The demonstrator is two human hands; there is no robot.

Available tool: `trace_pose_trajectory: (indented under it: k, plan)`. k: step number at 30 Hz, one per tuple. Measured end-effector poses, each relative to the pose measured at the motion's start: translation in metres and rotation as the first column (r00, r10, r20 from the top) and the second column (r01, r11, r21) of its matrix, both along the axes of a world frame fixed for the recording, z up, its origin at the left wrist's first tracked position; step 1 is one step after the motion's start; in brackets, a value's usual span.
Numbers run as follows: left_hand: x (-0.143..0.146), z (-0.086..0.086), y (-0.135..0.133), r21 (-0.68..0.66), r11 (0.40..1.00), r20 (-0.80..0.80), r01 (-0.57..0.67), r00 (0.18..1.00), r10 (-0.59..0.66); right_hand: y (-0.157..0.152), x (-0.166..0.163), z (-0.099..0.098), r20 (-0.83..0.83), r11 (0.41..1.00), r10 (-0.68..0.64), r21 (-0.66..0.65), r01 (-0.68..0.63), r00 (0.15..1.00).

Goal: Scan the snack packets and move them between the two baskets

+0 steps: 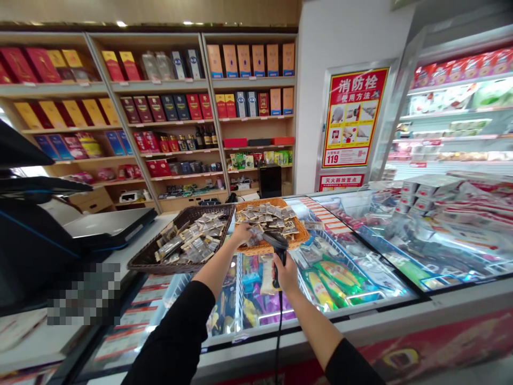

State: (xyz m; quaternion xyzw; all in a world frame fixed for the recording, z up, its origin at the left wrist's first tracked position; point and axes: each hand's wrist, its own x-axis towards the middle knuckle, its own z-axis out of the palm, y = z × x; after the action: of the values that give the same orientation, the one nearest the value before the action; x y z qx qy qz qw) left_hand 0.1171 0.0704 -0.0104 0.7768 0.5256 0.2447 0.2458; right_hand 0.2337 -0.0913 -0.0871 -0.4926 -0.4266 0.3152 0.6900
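Note:
My right hand [286, 271] is wrapped round the handle of a black handheld barcode scanner [276, 243], its cable hanging down toward me. The scanner's head is over the front of an orange wicker basket [302, 231] heaped with small clear-and-brown packets [272, 214]. At the basket's left side my left hand [241, 235] has its fingers closed on a small packet [255, 235], close to the scanner's head. Left of it stands a dark brown wicker basket [140, 260] holding more such packets [200, 238]. The left fingertips are partly hidden.
Both baskets rest on a glass-topped chest freezer [344, 289] with bagged goods inside. A weighing scale [116, 227] and a black machine [36, 240] stand left. Stacked packages [428, 192] lie right. Behind are shelves of boxes [172, 107] and a red fire-hydrant sign [355, 117].

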Motion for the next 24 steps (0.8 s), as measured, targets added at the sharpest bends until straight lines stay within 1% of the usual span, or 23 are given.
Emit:
trace_pose_trajectory:
  k: [2,3,5,7,9,10,11,13,18,24]
  plan:
    - [-0.019,0.004,0.0,-0.064,0.998,0.161,-0.013,0.987,0.023,-0.002,-0.001,0.0,0.084,1.0,-0.018,-0.007,0.018,0.996]
    - [-0.029,0.005,-0.002,-0.103,0.994,0.269,-0.025,0.962,0.052,-0.003,-0.003,0.001,0.13,1.0,-0.023,-0.008,0.024,0.991]
    - [-0.05,0.006,-0.008,-0.161,0.986,0.48,-0.038,0.87,0.113,-0.006,-0.006,0.003,0.205,1.0,-0.013,-0.004,0.015,0.979]
    - [-0.065,0.004,-0.016,-0.17,0.985,0.655,-0.012,0.746,0.122,-0.008,-0.01,0.004,0.255,1.0,0.021,0.006,-0.023,0.967]
    - [-0.073,-0.001,-0.022,-0.148,0.989,0.772,0.02,0.628,0.103,-0.009,-0.014,0.004,0.303,0.998,0.047,0.017,-0.055,0.952]
    - [-0.074,-0.004,-0.025,-0.139,0.99,0.803,0.027,0.588,0.096,-0.009,-0.015,0.004,0.33,0.998,0.051,0.022,-0.062,0.943]
    - [-0.074,-0.006,-0.026,-0.133,0.991,0.818,0.026,0.567,0.095,-0.009,-0.016,0.004,0.356,0.998,0.05,0.025,-0.063,0.933]
    - [-0.073,-0.009,-0.026,-0.123,0.992,0.816,0.025,0.572,0.087,-0.009,-0.016,0.003,0.397,0.998,0.038,0.03,-0.055,0.917]
    - [-0.07,-0.012,-0.022,-0.099,0.994,0.769,0.049,0.637,0.046,-0.012,-0.017,0.004,0.463,0.999,0.034,0.007,-0.042,0.886]
    - [-0.07,-0.012,-0.024,-0.103,0.994,0.746,0.039,0.664,0.051,-0.014,-0.018,0.007,0.525,0.998,0.047,0.0,-0.055,0.85]
